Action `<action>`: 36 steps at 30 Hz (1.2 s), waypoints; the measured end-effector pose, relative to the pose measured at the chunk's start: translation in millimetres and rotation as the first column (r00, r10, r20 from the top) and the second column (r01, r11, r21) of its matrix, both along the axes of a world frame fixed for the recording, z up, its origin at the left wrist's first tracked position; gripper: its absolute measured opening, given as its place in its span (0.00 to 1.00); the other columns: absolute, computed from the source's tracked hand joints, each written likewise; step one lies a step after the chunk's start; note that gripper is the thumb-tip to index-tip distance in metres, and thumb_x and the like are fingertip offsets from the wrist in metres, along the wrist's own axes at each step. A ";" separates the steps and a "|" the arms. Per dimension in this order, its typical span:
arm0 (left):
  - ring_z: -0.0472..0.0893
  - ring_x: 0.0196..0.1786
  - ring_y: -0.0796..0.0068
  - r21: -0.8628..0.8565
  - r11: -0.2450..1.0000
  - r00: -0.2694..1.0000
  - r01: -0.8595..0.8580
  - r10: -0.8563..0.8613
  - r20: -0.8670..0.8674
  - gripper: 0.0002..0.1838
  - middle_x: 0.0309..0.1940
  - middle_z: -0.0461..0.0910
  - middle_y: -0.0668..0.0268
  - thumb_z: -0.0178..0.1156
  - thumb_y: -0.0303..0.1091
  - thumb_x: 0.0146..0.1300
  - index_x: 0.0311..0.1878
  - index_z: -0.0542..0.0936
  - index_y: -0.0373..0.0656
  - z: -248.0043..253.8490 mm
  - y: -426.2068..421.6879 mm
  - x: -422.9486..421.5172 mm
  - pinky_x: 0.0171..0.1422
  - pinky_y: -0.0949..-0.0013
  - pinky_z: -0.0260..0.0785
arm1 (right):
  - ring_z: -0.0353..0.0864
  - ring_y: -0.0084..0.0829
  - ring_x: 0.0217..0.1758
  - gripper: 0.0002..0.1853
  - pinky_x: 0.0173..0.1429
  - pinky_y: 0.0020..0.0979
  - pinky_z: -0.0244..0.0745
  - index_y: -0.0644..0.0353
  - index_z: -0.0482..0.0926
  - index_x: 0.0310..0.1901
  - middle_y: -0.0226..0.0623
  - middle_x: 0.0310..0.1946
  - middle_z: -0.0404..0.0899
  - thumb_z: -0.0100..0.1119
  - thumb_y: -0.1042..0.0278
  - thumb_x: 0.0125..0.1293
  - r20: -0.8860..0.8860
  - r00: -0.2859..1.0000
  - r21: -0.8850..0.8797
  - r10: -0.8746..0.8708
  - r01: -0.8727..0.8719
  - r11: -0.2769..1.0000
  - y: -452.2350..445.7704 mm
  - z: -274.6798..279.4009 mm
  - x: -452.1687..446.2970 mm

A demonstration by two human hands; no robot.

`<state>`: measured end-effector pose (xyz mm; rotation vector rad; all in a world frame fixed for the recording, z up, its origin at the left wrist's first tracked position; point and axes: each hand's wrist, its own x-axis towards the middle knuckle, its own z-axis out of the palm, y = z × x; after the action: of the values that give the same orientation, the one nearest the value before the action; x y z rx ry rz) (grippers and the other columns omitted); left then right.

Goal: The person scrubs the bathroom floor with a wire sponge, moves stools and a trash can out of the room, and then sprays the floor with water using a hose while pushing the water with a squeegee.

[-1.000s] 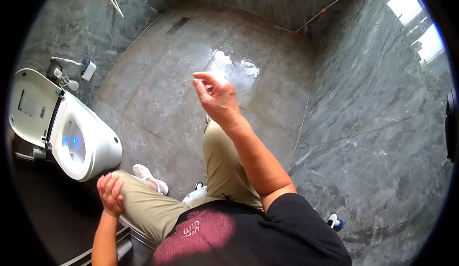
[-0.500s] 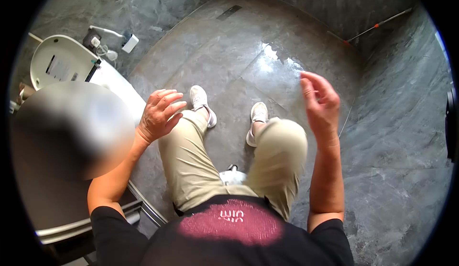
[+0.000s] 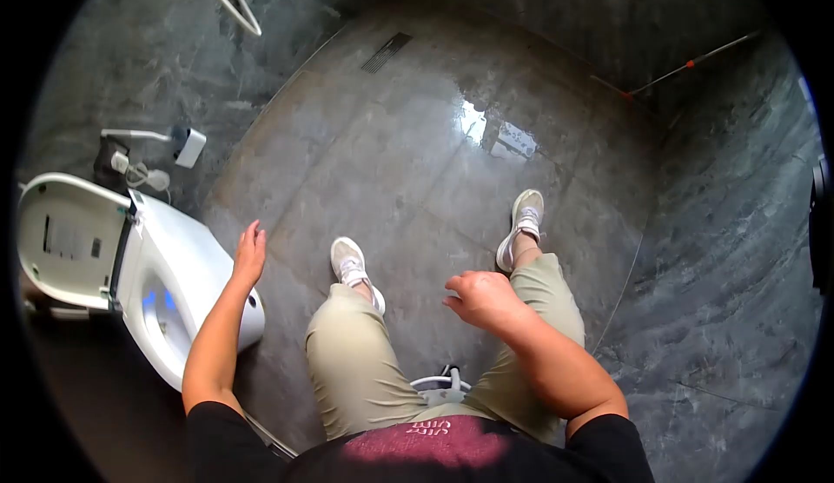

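Note:
My left hand (image 3: 250,255) is raised beside the white toilet (image 3: 195,244), its fingers stretched upward and nothing in it. Over the gap between my knees, near the right one, is my right hand (image 3: 483,297), back upward. Its fingers are loosely bent, with a small gap between the tips that show, and no object is visible in it; the palm is hidden. Neither hand visibly touches the toilet, whose lid (image 3: 69,240) is raised. Blue light shows in the bowl.
Grey tiled floor (image 3: 391,188) has a drain grate (image 3: 387,52) and a wet, shiny patch (image 3: 473,122). A thin pole (image 3: 691,64) leans at the back right corner. A white hose (image 3: 239,5) hangs at the upper left. Beside the toilet are a white device (image 3: 189,148) and a cable.
My right hand has come down and inward from the right. My left hand has moved left and lower. The blurred round shape over the toilet is gone, and my right foot has moved right.

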<state>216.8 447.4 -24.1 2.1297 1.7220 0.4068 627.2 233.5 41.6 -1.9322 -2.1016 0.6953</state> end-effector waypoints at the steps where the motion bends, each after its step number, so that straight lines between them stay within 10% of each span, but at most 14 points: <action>1: 0.71 0.55 0.56 -0.020 0.998 0.999 -0.053 0.053 -0.005 0.22 0.52 0.71 0.50 0.44 0.42 0.68 0.59 0.66 0.40 -1.0 16.7 3.3 0.59 0.62 0.62 | 0.79 0.44 0.38 0.12 0.41 0.42 0.73 0.57 0.77 0.35 0.43 0.30 0.79 0.59 0.58 0.56 -0.062 0.998 -0.058 0.000 -0.004 0.998 9.4 8.9 11.7; 8: 0.73 0.55 0.54 0.082 0.995 0.996 -0.054 0.048 0.071 0.21 0.50 0.75 0.50 0.44 0.45 0.67 0.52 0.73 0.36 118.6 100.1 52.2 0.59 0.61 0.64 | 0.80 0.41 0.38 0.14 0.43 0.38 0.75 0.55 0.79 0.41 0.41 0.32 0.81 0.62 0.59 0.55 -0.094 0.967 0.039 -0.238 0.242 0.969 87.6 146.7 79.4; 15: 0.73 0.56 0.56 0.135 0.982 0.956 -0.130 0.088 0.280 0.27 0.51 0.75 0.53 0.41 0.54 0.67 0.55 0.72 0.42 226.5 137.6 117.3 0.60 0.62 0.63 | 0.80 0.38 0.37 0.14 0.44 0.36 0.74 0.54 0.80 0.41 0.38 0.29 0.81 0.61 0.57 0.56 -0.098 0.911 0.259 -0.401 0.413 0.873 133.8 120.7 133.7; 31: 0.66 0.63 0.52 0.294 0.611 0.625 -0.735 0.444 0.642 0.41 0.59 0.66 0.46 0.42 0.64 0.60 0.62 0.64 0.34 318.4 520.2 91.0 0.66 0.62 0.58 | 0.83 0.37 0.36 0.14 0.43 0.33 0.76 0.61 0.82 0.36 0.44 0.32 0.82 0.63 0.61 0.51 -0.030 0.864 -0.019 -0.503 0.503 0.864 291.4 51.2 270.1; 36: 0.62 0.67 0.56 0.271 0.611 0.589 -0.744 0.407 0.698 0.44 0.64 0.61 0.50 0.46 0.63 0.60 0.67 0.55 0.36 335.9 599.4 79.6 0.67 0.63 0.56 | 0.80 0.27 0.24 0.11 0.34 0.30 0.76 0.67 0.81 0.36 0.42 0.25 0.81 0.60 0.67 0.56 -0.280 0.842 0.193 -0.461 0.520 0.832 344.0 108.8 280.9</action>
<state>296.4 1046.9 311.8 1.3175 2.0294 1.7457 908.1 577.5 150.5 -2.0101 -1.3835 0.4638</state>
